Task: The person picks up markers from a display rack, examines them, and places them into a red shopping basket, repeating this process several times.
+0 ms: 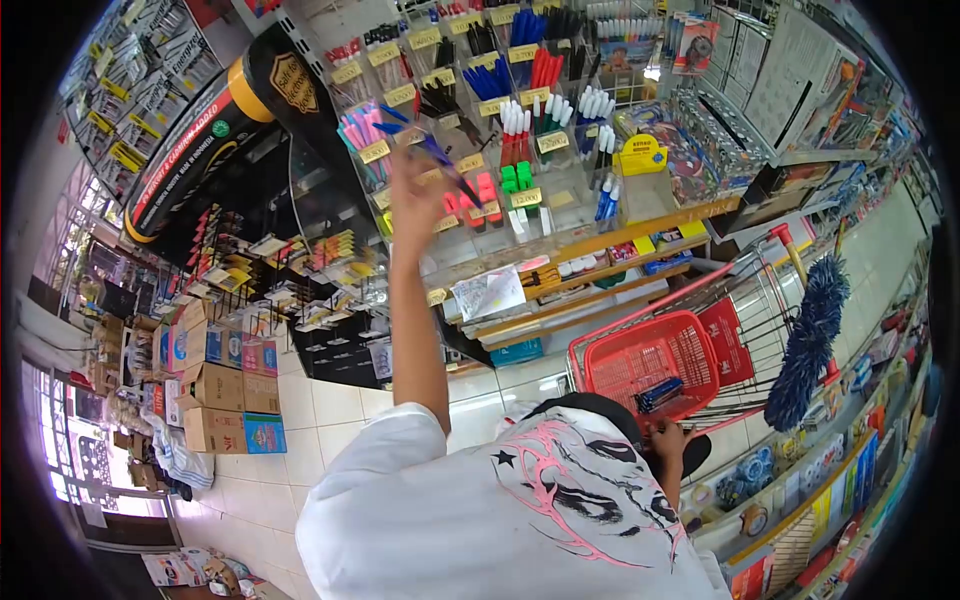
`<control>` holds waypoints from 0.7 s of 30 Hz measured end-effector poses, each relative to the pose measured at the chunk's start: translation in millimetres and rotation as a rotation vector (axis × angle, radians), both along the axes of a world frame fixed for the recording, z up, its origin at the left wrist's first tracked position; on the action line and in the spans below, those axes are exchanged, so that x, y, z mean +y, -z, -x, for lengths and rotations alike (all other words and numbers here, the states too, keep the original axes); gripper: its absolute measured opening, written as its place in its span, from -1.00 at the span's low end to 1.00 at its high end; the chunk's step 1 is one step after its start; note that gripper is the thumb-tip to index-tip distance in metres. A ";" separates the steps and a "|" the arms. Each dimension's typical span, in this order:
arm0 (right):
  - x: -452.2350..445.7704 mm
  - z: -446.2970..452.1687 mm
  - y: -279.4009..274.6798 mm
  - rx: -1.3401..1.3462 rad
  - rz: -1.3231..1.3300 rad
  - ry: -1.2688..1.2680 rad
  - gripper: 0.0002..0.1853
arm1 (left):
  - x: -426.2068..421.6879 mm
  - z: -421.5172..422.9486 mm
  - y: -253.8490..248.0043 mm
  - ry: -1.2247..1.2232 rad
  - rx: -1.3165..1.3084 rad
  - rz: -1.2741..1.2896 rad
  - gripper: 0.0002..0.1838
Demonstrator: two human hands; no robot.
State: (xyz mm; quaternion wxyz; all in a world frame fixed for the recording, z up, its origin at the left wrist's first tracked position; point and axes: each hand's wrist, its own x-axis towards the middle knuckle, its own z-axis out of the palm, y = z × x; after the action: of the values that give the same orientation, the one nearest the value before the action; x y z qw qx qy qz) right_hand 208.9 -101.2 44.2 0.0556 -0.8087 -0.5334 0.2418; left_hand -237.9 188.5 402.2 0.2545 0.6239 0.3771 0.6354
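My left hand (415, 195) is raised in front of the pen display, slightly blurred, with its fingers closed around blue pens (435, 150). Behind it stand pink and light-blue pens (360, 135) and highlighters (485, 190) in clear compartments with price tags. Low on the right, my right hand (668, 440) is curled at the near edge of a red shopping basket (640, 350); its grip is partly hidden. Several dark blue packaged items (658, 394) lie in the basket close to that hand.
The basket sits in a wire shopping cart (765, 300). A blue fluffy duster (810, 340) hangs on the cart's far side. Stacked cartons (215, 420) stand on the tiled floor at left. A shelf of goods (800, 490) runs along the right.
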 end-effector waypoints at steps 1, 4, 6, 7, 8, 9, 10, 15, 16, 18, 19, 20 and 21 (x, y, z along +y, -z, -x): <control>-1.6 0.4 -1.0 0.000 -0.023 -0.007 -0.58 | 12.1 19.0 -20.4 -0.060 -0.022 -0.050 -0.30; -4.5 0.6 0.0 -0.021 -0.058 -0.022 -0.59 | 40.9 51.5 -81.1 -0.169 -0.042 -0.169 -0.31; -6.6 1.6 2.6 -0.037 -0.068 -0.035 -0.60 | 83.2 84.3 -102.3 -0.308 0.067 -0.313 -0.36; -6.5 1.2 6.1 -0.063 -0.088 -0.040 -0.62 | 94.9 87.0 -111.5 -0.302 0.070 -0.315 -0.36; -6.8 1.9 7.6 -0.089 -0.108 -0.043 -0.64 | 104.7 86.9 -120.4 -0.360 0.131 -0.315 -0.39; -7.8 2.5 9.0 -0.087 -0.111 -0.035 -0.64 | 113.3 86.1 -128.0 -0.417 0.189 -0.316 -0.42; -7.1 3.7 6.3 -0.083 -0.102 -0.024 -0.67 | 123.8 88.4 -131.3 -0.407 0.188 -0.321 -0.42; -6.3 7.3 4.9 -0.054 -0.137 0.038 -0.72 | 169.0 95.5 -129.1 -0.591 0.633 -0.267 -0.43; -6.2 6.7 6.4 -0.079 -0.145 0.038 -0.73 | 175.3 96.6 -130.7 -0.594 0.630 -0.223 -0.44; -6.5 9.2 1.6 -0.102 -0.150 0.046 -0.73 | 178.4 91.7 -133.2 -0.558 0.600 -0.215 -0.44; -6.9 9.5 -1.6 -0.077 -0.154 0.064 -0.73 | 179.9 89.5 -133.8 -0.541 0.565 -0.181 -0.43; -6.7 10.9 -4.2 -0.053 -0.158 0.079 -0.73 | 180.2 87.8 -135.4 -0.526 0.530 -0.146 -0.42; -7.1 11.7 -3.1 -0.050 -0.160 0.080 -0.73 | 185.7 90.2 -132.5 -0.525 0.532 -0.149 -0.42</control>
State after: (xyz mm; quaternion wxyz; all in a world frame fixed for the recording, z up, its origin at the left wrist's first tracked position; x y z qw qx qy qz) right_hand 197.2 -108.3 47.3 0.1162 -0.8282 -0.5193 0.1757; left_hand -328.1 374.1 534.7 -0.0700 0.6660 0.5296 0.5205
